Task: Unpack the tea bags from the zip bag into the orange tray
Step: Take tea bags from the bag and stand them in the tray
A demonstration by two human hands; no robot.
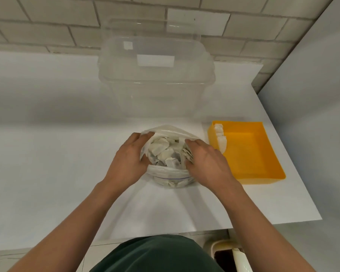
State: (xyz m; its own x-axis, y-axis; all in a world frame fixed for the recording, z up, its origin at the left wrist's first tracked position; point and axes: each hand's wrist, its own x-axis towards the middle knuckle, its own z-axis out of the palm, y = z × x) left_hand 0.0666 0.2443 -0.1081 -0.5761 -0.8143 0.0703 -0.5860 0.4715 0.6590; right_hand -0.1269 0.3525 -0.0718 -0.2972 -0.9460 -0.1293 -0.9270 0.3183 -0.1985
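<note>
A clear zip bag stands open on the white counter, full of several pale tea bags. My left hand grips the bag's left rim, fingers curled over the plastic edge. My right hand reaches into the right side of the bag's mouth, its fingertips hidden among the tea bags. To the right sits the orange tray, with a small row of tea bags stacked upright against its left wall.
A large clear plastic storage box stands behind the bag near the tiled wall. The counter's right edge runs just past the tray. A bin sits on the floor below.
</note>
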